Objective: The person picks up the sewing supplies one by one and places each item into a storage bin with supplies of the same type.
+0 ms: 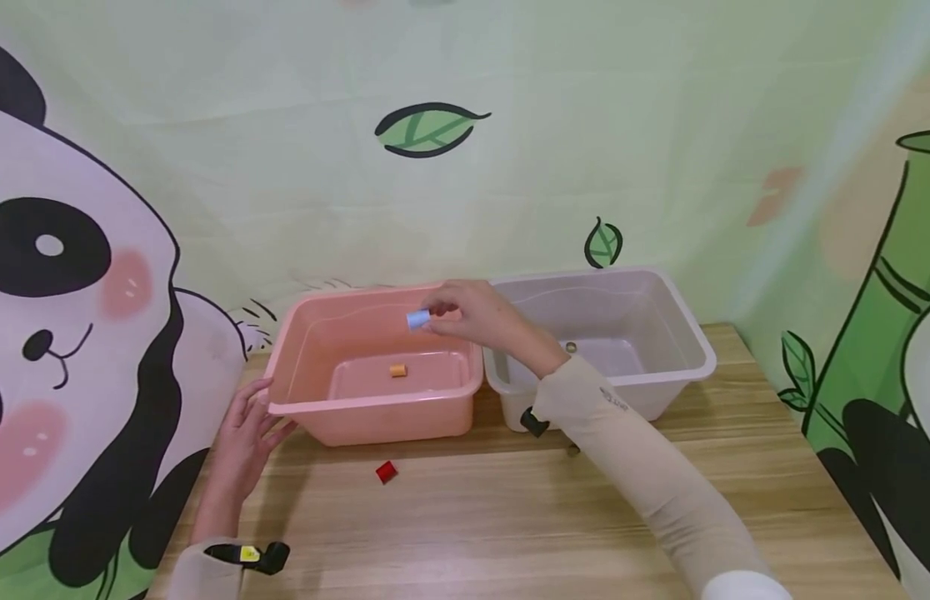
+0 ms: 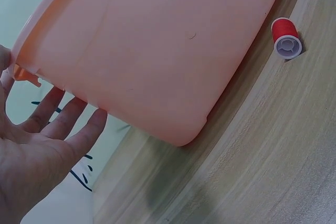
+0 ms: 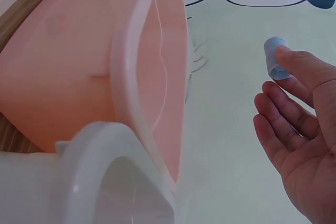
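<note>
My right hand [image 1: 476, 317] pinches a light blue spool of thread [image 1: 417, 319] between thumb and fingers, above the right part of the pink bin [image 1: 390, 408]. The right wrist view shows the spool [image 3: 276, 59] held near the fingertips, the other fingers loosely bent. My left hand [image 1: 243, 437] is at the bin's left end; in the left wrist view its fairly straight fingers [image 2: 89, 129] touch the outer wall under the rim. An orange spool [image 1: 397, 371] lies on the bin's floor. On the table in front is a red spool [image 2: 286, 38].
A grey bin [image 1: 678, 379] stands right beside the pink one, with a small olive-brown spool [image 1: 572, 347] inside. Another small dark item [image 1: 573, 449] is partly hidden by the right sleeve. The wooden table [image 1: 450, 533] meets a printed cloth backdrop [image 1: 300, 183] behind the bins.
</note>
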Available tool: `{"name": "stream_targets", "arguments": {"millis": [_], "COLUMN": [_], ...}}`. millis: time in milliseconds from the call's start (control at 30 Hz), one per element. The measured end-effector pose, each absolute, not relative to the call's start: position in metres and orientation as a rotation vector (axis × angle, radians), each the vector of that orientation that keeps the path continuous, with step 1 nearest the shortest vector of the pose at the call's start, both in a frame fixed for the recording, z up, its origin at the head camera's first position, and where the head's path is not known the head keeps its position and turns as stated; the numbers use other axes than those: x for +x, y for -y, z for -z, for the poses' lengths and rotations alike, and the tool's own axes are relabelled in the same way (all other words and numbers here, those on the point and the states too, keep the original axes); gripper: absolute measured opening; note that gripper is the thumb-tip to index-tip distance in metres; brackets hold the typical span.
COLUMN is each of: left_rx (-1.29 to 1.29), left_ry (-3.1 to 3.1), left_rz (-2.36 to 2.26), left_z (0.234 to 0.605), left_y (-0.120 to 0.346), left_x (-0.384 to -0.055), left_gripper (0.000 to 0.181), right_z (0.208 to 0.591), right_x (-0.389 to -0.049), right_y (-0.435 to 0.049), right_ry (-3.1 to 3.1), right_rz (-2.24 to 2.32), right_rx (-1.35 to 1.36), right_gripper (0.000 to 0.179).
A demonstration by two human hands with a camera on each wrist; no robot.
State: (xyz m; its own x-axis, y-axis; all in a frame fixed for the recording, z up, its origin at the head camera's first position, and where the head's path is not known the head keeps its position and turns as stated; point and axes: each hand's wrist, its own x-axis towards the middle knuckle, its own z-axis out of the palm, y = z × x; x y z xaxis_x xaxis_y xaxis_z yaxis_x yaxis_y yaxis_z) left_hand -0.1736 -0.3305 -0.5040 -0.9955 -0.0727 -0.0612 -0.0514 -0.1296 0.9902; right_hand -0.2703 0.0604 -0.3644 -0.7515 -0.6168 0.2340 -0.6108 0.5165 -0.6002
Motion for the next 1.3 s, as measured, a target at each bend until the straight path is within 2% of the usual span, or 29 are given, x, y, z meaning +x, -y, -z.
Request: {"name": "stream_targets", "arguments": {"millis": [533, 1033, 1300], "left_rx": [0.143, 0.137, 0.144], "left_ry": [2.063, 2.051, 2.071], "left_rz": [2.343, 2.349, 2.341], "left_z": [0.503, 0.503, 0.504], "left_y": [0.331, 0.333, 0.332], "left_x": [-0.172, -0.173, -0.172], "left_gripper": [0.051, 0.049, 0.048], "right_z": [0.349, 0.356, 0.355], "right_x": [-0.297, -0.328, -0.340], "right_y": [-0.045, -0.052, -0.054], "right_ry": [-2.717, -2.669, -2.684], "right_rz": [0.973, 0.997, 0.895], "right_rx": [-1.143, -0.909, -0.869], "right_gripper": [0.029, 0.022, 0.019]}}
